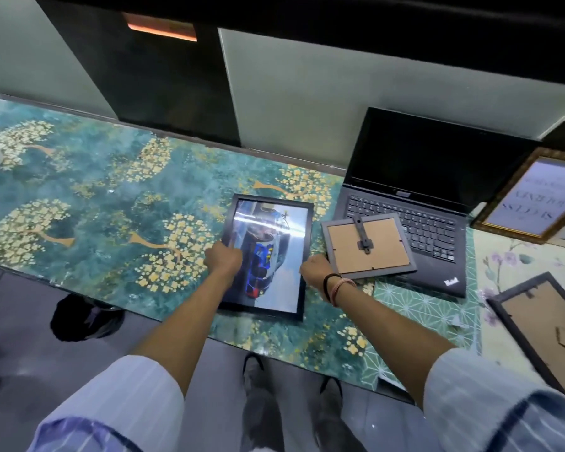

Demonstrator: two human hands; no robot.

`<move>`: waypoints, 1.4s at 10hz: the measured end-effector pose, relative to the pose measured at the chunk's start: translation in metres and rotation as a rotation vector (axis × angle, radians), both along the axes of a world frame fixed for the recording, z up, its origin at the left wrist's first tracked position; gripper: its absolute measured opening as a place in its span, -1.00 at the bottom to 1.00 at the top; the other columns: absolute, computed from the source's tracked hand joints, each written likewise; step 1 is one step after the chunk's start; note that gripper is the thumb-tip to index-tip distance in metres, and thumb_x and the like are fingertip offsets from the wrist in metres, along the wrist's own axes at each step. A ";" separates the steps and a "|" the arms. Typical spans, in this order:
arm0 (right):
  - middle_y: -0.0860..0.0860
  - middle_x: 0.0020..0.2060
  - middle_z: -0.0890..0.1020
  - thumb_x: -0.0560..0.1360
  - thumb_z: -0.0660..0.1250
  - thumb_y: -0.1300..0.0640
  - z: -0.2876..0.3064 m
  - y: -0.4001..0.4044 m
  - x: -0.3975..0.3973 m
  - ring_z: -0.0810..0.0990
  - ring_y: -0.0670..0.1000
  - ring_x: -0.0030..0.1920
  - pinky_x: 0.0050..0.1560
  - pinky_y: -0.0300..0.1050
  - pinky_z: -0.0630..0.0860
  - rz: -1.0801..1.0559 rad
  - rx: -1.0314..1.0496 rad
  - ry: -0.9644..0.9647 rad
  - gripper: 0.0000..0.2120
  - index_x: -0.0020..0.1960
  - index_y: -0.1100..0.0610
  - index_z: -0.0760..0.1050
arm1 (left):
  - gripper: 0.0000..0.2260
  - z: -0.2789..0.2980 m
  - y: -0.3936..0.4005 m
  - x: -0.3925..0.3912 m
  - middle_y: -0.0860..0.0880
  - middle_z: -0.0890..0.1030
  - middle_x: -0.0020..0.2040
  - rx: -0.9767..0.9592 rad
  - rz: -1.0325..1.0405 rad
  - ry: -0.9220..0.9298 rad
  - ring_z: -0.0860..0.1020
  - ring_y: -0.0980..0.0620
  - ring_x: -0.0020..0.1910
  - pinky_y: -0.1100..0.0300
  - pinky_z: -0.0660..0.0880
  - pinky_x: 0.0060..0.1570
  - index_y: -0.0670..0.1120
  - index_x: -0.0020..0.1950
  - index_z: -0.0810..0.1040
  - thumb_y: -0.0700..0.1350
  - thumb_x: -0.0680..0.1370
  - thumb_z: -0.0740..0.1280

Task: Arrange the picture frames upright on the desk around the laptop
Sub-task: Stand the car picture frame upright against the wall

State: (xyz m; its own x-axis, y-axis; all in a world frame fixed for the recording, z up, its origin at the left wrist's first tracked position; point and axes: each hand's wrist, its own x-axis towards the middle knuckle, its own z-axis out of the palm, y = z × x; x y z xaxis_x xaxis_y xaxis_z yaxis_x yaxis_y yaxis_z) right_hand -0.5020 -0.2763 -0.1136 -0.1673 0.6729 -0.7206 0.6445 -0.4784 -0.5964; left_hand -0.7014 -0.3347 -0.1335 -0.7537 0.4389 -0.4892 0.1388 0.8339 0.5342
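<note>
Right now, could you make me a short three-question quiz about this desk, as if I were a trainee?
1. True or false: the small grey square frame lies face down, partly on the open black laptop.
2. Which hands grip the black-framed car picture? A left hand only, B right hand only, C both.
3. Fill in: the gold ornate frame sits to the laptop's ____.

Key: 1 true; 2 C; 3 right.

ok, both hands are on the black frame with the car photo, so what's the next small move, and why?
Probably tip the black frame up off the desk. It lies flat, face up, left of the laptop, with the left hand and right hand gripping its side edges. It needs to stand upright.
</note>
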 end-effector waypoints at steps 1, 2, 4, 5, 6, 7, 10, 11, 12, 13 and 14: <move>0.06 -0.30 0.25 0.54 0.16 0.27 -0.009 -0.001 -0.017 0.19 0.02 -0.34 -0.29 -0.09 0.12 -0.058 0.041 -0.106 -0.76 -0.26 0.14 0.19 | -0.55 -0.012 -0.001 -0.018 -0.35 0.59 0.26 -0.026 -0.080 -0.016 0.57 -0.34 0.25 -0.11 0.53 0.22 -0.34 0.30 0.53 0.00 0.59 0.32; 0.22 -0.04 0.49 0.56 0.17 0.23 -0.015 0.005 -0.030 0.46 0.12 -0.15 -0.16 -0.08 0.26 -0.114 0.049 -0.142 -0.77 0.16 0.30 0.44 | -0.50 -0.015 -0.001 -0.028 -0.34 0.60 0.25 -0.037 -0.131 -0.022 0.58 -0.34 0.23 -0.11 0.54 0.21 -0.34 0.29 0.54 0.08 0.61 0.30; 0.23 0.22 0.51 0.56 0.22 0.19 -0.010 0.026 -0.048 0.54 0.21 0.09 -0.07 -0.09 0.37 -0.152 0.079 -0.196 -0.49 0.47 0.34 0.28 | -0.81 -0.013 0.014 -0.069 -0.33 0.67 0.06 0.016 -0.069 -0.112 0.65 -0.25 0.03 0.00 0.57 -0.10 -0.37 0.03 0.59 -0.24 0.53 0.33; 0.18 -0.05 0.51 0.54 0.22 0.23 0.003 0.049 -0.056 0.48 0.11 -0.14 -0.12 -0.09 0.36 -0.157 0.164 -0.188 -0.74 0.21 0.22 0.46 | -0.82 -0.010 0.031 -0.094 -0.19 0.62 -0.02 0.092 -0.015 -0.275 0.54 -0.05 -0.08 0.10 0.44 -0.20 -0.18 -0.23 0.46 -0.29 0.53 0.40; 0.08 -0.33 0.39 0.49 0.23 0.29 0.028 0.085 -0.066 0.40 0.06 -0.28 -0.30 -0.13 0.31 -0.087 0.298 -0.223 -0.84 -0.26 0.16 0.37 | -0.75 0.003 0.049 -0.109 -0.11 0.58 -0.03 0.152 0.005 -0.426 0.56 -0.05 -0.04 0.11 0.58 -0.05 -0.04 -0.24 0.43 -0.26 0.58 0.39; 0.16 -0.29 0.53 0.38 0.26 0.25 0.066 0.131 -0.082 0.60 0.21 -0.14 -0.13 -0.03 0.52 0.047 0.517 -0.272 -0.86 -0.20 0.27 0.58 | -0.76 0.010 0.072 -0.110 -0.05 0.57 -0.17 0.248 0.092 -0.522 0.59 -0.07 -0.12 0.13 0.60 -0.16 -0.07 -0.22 0.43 -0.31 0.58 0.36; 0.21 0.16 0.66 0.38 0.28 0.37 0.146 0.243 -0.146 0.57 0.24 0.24 0.36 0.05 0.41 0.448 1.004 -0.333 -0.58 0.22 0.23 0.60 | -0.79 0.012 0.145 -0.059 -0.25 0.60 0.04 0.448 0.292 -0.855 0.56 -0.05 -0.29 0.08 0.61 -0.01 -0.39 0.19 0.46 -0.46 0.57 0.34; 0.24 0.15 0.66 0.37 0.26 0.40 0.143 0.260 -0.156 0.59 0.25 0.22 0.34 0.00 0.44 0.507 1.053 -0.368 -0.57 0.21 0.25 0.61 | -0.70 0.000 0.163 -0.051 -0.27 0.62 0.29 0.472 0.286 -0.890 0.68 -0.11 -0.06 0.08 0.63 0.00 -0.36 0.35 0.45 -0.37 0.61 0.30; 0.25 0.12 0.66 0.36 0.25 0.38 0.133 0.272 -0.160 0.60 0.27 0.18 0.29 -0.01 0.49 0.570 1.083 -0.395 -0.57 0.19 0.22 0.63 | -0.64 -0.010 0.171 -0.045 -0.28 0.55 0.39 0.514 0.368 -0.973 0.60 -0.20 0.32 0.03 0.58 0.21 -0.34 0.44 0.42 -0.33 0.64 0.26; 0.26 0.10 0.65 0.39 0.24 0.38 0.124 0.283 -0.159 0.56 0.30 0.17 0.24 0.01 0.49 0.642 1.122 -0.441 -0.59 0.19 0.20 0.62 | -0.64 -0.014 0.179 -0.033 -0.30 0.52 0.42 0.532 0.522 -1.067 0.55 -0.22 0.38 0.01 0.55 0.29 -0.36 0.47 0.38 -0.36 0.67 0.17; 0.27 0.09 0.62 0.42 0.22 0.39 0.118 0.291 -0.156 0.52 0.33 0.17 0.20 0.05 0.49 0.696 1.166 -0.480 -0.62 0.19 0.24 0.60 | -0.65 -0.024 0.189 -0.027 -0.34 0.50 0.42 0.545 0.475 -1.054 0.57 -0.24 0.33 0.02 0.54 0.30 -0.42 0.46 0.34 -0.41 0.67 0.12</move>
State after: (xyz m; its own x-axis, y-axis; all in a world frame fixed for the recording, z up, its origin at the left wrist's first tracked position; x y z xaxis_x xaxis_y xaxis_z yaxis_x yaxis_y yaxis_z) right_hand -0.6576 0.0143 0.0045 -0.6048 0.7909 0.0936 0.7868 0.6115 -0.0831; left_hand -0.7282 -0.1453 -0.1570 -0.2498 0.5659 -0.7858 -0.8093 0.3236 0.4903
